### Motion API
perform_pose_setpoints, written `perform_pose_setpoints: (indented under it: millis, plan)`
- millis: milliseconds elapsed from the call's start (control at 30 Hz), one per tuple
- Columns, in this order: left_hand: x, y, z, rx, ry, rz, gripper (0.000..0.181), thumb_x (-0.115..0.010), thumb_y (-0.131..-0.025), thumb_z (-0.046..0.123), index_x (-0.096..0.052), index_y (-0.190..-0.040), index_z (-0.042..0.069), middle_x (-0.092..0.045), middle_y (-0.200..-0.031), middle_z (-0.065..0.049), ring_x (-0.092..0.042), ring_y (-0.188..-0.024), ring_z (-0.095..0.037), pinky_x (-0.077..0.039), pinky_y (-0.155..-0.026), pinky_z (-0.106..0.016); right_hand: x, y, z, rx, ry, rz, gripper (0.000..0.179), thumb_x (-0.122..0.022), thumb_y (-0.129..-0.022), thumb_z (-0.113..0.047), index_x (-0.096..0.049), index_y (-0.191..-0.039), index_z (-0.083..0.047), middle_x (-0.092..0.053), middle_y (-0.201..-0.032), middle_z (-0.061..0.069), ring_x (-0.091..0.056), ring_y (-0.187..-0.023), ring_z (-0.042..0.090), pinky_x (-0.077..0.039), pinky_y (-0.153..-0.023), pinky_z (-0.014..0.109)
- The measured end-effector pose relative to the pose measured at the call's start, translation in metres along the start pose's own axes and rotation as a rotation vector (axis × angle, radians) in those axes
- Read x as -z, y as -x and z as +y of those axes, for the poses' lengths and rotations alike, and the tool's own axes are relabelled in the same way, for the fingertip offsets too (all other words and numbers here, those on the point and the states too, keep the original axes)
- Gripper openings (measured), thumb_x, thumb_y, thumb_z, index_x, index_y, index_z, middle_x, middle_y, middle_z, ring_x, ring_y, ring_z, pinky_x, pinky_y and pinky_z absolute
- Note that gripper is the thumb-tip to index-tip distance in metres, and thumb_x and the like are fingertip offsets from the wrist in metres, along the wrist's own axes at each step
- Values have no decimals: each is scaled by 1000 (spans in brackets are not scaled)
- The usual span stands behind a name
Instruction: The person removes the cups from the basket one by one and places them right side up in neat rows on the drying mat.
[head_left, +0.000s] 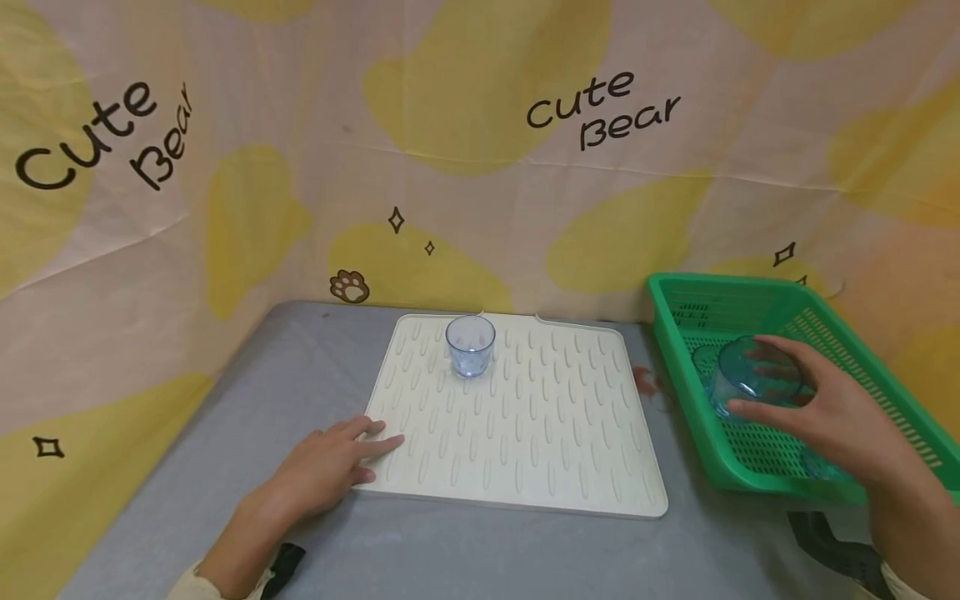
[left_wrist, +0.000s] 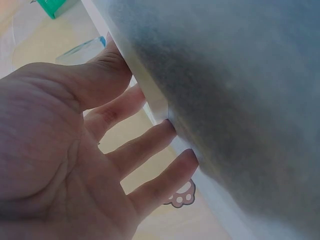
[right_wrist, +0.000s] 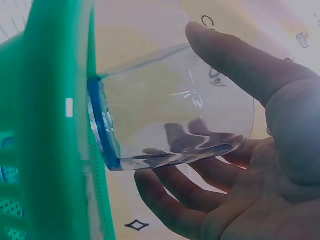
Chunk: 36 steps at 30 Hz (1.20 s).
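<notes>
My right hand [head_left: 843, 417] grips a clear bluish drinking glass [head_left: 738, 379] over the green basket, thumb on one side and fingers on the other. In the right wrist view the held glass [right_wrist: 145, 120] shows its thick blue base close to the basket's rim. My left hand [head_left: 322, 468] rests at the left front corner of the white ridged mat [head_left: 555, 442], fingers fairly straight and spread. Its fingertips [left_wrist: 187, 157] touch the mat's edge in the left wrist view. A second clear glass [head_left: 471, 350] stands upright near the back of the mat.
The green perforated basket [head_left: 697, 433] stands to the right of the mat, with more glassware [head_left: 821, 464] inside it. A grey cloth [head_left: 480, 558] covers the table. Behind hangs a patterned fabric [head_left: 480, 108] with yellow patches and lettering.
</notes>
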<state>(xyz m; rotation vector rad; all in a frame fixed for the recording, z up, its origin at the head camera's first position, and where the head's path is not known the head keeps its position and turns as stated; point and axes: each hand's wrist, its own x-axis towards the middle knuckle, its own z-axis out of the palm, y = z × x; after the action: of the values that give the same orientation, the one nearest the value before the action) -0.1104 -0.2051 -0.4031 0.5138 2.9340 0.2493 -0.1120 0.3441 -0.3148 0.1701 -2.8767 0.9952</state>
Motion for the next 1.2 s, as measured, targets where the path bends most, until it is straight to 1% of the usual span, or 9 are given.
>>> perform_pose_setpoints:
  millis: [167, 267, 333, 400, 533, 633, 833, 1067, 1200]
  plan:
    - [1, 0, 0, -7, 1, 3, 55, -75, -86, 21, -60, -138, 33, -58, -140, -5, -57, -125, -33, -44, -100, -59, -1, 2, -8, 8, -52, 32, 81, -79, -86, -24, -34, -153, -16, -44, -124, -34, -46, -100, -24, -44, -72, 6]
    - [3, 0, 1, -16, 1, 4, 55, -75, -86, 21, -60, -138, 33, -58, -140, -5, -57, -125, -33, -44, -99, -59, -3, 2, -14, 4, -66, 41, 81, -79, -87, -26, -34, -154, -21, -47, -129, -27, -50, -100, -21, -45, -73, 8]
    - [3, 0, 1, -23, 2, 5, 55, -75, -86, 21, -60, -138, 33, -58, -140, -5, -57, -125, -33, -44, -99, -59, -5, 3, -19, -19, -50, 39, 82, -79, -86, -30, -33, -154, -25, -48, -135, -15, -56, -102, -9, -47, -70, 13]
    - [4, -1, 2, -25, 5, 4, 55, -74, -86, 21, -60, -138, 33, -58, -140, -6, -57, -125, -33, -44, -99, -59, -8, 3, -25, -46, -23, 21, 84, -79, -86, -35, -31, -155, -26, -47, -140, 1, -60, -108, 11, -48, -70, 20]
    - [3, -2, 2, -17, 13, -6, 55, -74, -86, 21, -60, -138, 32, -57, -140, -6, -57, -125, -33, -44, -100, -59, -16, 3, -36, -78, -15, -19, 89, -79, -84, -43, -29, -156, -25, -46, -140, 21, -57, -112, 45, -48, -70, 32]
    - [2, -2, 1, -8, 12, -15, 55, -75, -86, 20, -60, -138, 32, -57, -140, -6, -56, -126, -33, -44, -100, -59, -22, 4, -43, -67, -31, -28, 89, -79, -82, -46, -31, -154, -26, -48, -140, 19, -57, -113, 44, -49, -73, 36]
    - [1, 1, -2, -21, -5, 3, 55, -75, -85, 21, -61, -137, 32, -58, -139, -7, -58, -123, -33, -45, -97, -59, -38, 3, -51, -10, -69, -30, 86, -81, -82, -42, -35, -152, -24, -52, -139, 14, -59, -113, 36, -51, -77, 31]
    - [1, 2, -1, -20, 3, 3, 54, -75, -86, 21, -61, -137, 32, -58, -139, -7, -57, -124, -34, -44, -98, -59, -60, 2, -62, 13, -99, -60, 88, -84, -78, -43, -38, -150, -21, -55, -134, 18, -61, -105, 34, -55, -71, 33]
    - [0, 2, 1, -19, 8, 3, 54, -74, -86, 21, -60, -137, 32, -58, -139, -7, -57, -124, -34, -44, -98, -60, -74, 0, -68, 20, -107, -82, 90, -86, -75, -44, -41, -148, -19, -55, -135, 18, -61, -108, 33, -56, -76, 37]
